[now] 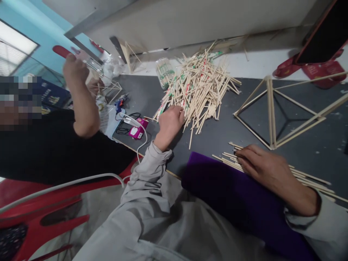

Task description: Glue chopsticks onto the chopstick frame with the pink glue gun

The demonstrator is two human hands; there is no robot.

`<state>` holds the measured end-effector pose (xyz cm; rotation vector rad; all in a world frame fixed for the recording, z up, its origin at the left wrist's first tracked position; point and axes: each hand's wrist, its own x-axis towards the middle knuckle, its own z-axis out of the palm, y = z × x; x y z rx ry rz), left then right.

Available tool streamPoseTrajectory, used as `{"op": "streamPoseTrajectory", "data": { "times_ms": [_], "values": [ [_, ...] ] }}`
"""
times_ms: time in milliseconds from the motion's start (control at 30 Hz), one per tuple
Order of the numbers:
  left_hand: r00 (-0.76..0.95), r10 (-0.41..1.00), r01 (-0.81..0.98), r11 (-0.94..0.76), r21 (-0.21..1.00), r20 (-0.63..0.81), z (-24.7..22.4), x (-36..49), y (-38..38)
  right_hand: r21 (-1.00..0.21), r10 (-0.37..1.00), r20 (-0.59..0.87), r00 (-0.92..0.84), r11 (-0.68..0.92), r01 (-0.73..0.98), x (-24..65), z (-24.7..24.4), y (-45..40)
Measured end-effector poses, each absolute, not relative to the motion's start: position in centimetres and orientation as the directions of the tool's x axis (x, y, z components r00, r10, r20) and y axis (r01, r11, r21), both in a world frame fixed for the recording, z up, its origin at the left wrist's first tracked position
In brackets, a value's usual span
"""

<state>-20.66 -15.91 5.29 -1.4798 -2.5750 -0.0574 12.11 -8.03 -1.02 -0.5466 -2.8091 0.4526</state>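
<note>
My left hand (170, 125) is closed at the near left edge of a big heap of wooden chopsticks (202, 92), some in printed clear wrappers. Its fingertips are turned away, so what they hold is hidden. My right hand (266, 168) lies over a row of loose chopsticks (312, 177) by the table's near edge, with thumb and fingers bent around some of them near their left ends. Behind that hand stands an open frame (272, 116) of joined sticks, with diamond-shaped sides. Purple cloth (217, 181) covers part of my lap below the row.
A magenta power strip (138, 128), a white cord and a blue glue gun (120, 103) lie left of the heap. Another person's raised hand (75, 70) is at the left, near a smaller stick frame (112, 90). Red items (323, 70) sit at the back right.
</note>
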Motion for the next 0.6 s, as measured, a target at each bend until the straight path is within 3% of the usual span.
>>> {"op": "streamPoseTrajectory", "data": {
  "times_ms": [100,233,467,600],
  "values": [
    [-0.589,0.799,0.790,0.601,-0.119,0.119,4.6,-21.6,-16.0,-0.346,0.408,0.162,-0.899,0.876,0.335,12.1,-0.9,-8.1],
    [-0.535,0.841,0.836,0.541,-0.096,0.081,4.7,-21.2,-15.5,-0.361,0.418,0.152,-0.895,0.867,0.344,12.0,-0.6,-8.2],
    [-0.487,0.823,0.872,0.475,0.115,0.291,8.0,-24.1,-8.0,-0.373,0.427,0.131,-0.895,0.857,0.355,11.8,-0.3,-8.2],
    [-0.529,0.790,0.845,0.459,0.273,0.309,9.1,-27.9,-1.3,-0.412,0.431,0.133,-0.893,0.843,0.346,11.7,-0.3,-8.3]
  ]
}}
